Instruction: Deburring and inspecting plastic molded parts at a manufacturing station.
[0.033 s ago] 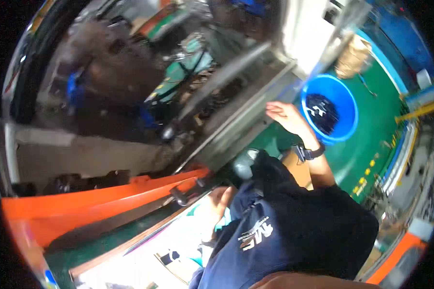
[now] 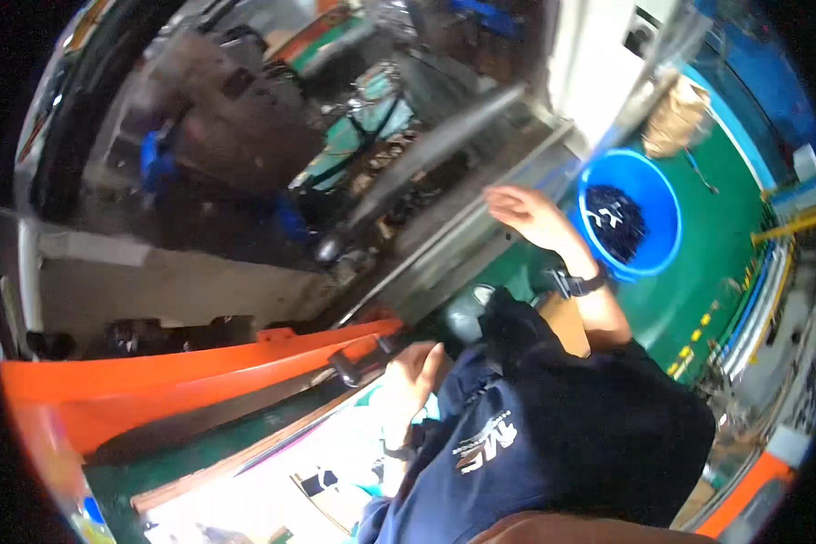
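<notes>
My right hand [image 2: 524, 216] reaches out over the grey edge of the machine, fingers stretched and slightly apart, holding nothing. A dark watch [image 2: 578, 283] is on that wrist. Just right of it stands a blue bucket [image 2: 671, 218] with many small black pieces [image 2: 615, 222] and a few white ones inside. My left hand [image 2: 412, 385] is lower and nearer my body, its thumb raised and no object visible in it. Bright light washes out part of its fingers. Close to it is a black handle [image 2: 344, 369] on an orange machine panel [image 2: 172, 388].
The open machine interior [image 2: 245, 181] fills the upper left, crossed by a grey bar [image 2: 426, 168]. A brown paper bag [image 2: 676, 116] lies beyond the bucket on the green floor [image 2: 648, 308]. Below my left hand is a brightly lit white surface [image 2: 245, 485]. A cardboard piece [image 2: 564, 322] shows beside my right forearm.
My right hand has moved a little left, away from the bucket and toward the machine. The whole view has shifted slightly. My left hand stays near the black handle.
</notes>
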Available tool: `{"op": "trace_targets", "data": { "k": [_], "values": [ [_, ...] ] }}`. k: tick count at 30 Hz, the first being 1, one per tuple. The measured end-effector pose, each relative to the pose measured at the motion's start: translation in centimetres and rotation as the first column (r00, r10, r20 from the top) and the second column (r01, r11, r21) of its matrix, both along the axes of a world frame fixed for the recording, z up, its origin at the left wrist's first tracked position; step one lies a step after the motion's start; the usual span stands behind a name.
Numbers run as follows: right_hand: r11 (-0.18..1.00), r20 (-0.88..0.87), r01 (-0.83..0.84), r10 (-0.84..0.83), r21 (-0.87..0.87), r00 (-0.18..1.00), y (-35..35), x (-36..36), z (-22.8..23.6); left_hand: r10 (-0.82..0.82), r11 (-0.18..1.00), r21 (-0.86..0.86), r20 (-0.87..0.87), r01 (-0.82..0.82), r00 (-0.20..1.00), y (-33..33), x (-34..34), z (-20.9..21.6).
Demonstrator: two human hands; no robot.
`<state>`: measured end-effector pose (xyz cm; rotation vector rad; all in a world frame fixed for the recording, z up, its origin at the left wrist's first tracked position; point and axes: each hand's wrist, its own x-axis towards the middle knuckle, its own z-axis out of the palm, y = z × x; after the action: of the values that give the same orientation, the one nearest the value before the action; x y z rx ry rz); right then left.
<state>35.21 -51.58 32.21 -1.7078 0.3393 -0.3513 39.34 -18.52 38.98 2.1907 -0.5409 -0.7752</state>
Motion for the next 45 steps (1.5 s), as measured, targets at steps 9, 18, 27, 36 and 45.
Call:
{"op": "trace_targets", "data": {
  "k": [9, 18, 27, 36, 45],
  "values": [
    [0.962, 0.250, 0.069, -0.001, -0.263, 0.968, -4.5, 34.0, 11.3, 0.268, 0.717, -0.635, -0.128, -0.286, 0.955, -10.2, 9.2, -0.1],
    [0.776, -0.061, -0.288, 0.308, -0.561, 0.949, -7.2, 46.4, 8.7, 0.521, 0.688, -0.498, -0.167, -0.528, 0.837, -9.2, 10.5, -3.2],
    [0.747, 0.153, 0.080, 0.029, -0.660, 0.988, -6.3, 46.1, 8.3, 0.547, 0.641, -0.522, -0.204, -0.563, 0.812, -10.8, 11.7, -4.6],
    [0.727, 0.407, 0.137, 0.209, -0.673, 0.889, -7.6, 49.5, 7.7, 0.541, 0.705, -0.490, -0.095, -0.513, 0.835, -11.4, 11.9, -5.1],
    [0.767, 0.281, 0.094, 0.116, -0.634, 0.953, -0.5, 29.0, 9.1, 0.643, 0.659, -0.597, 0.132, -0.457, 0.755, -13.2, 11.0, -3.6]
  ]
}}
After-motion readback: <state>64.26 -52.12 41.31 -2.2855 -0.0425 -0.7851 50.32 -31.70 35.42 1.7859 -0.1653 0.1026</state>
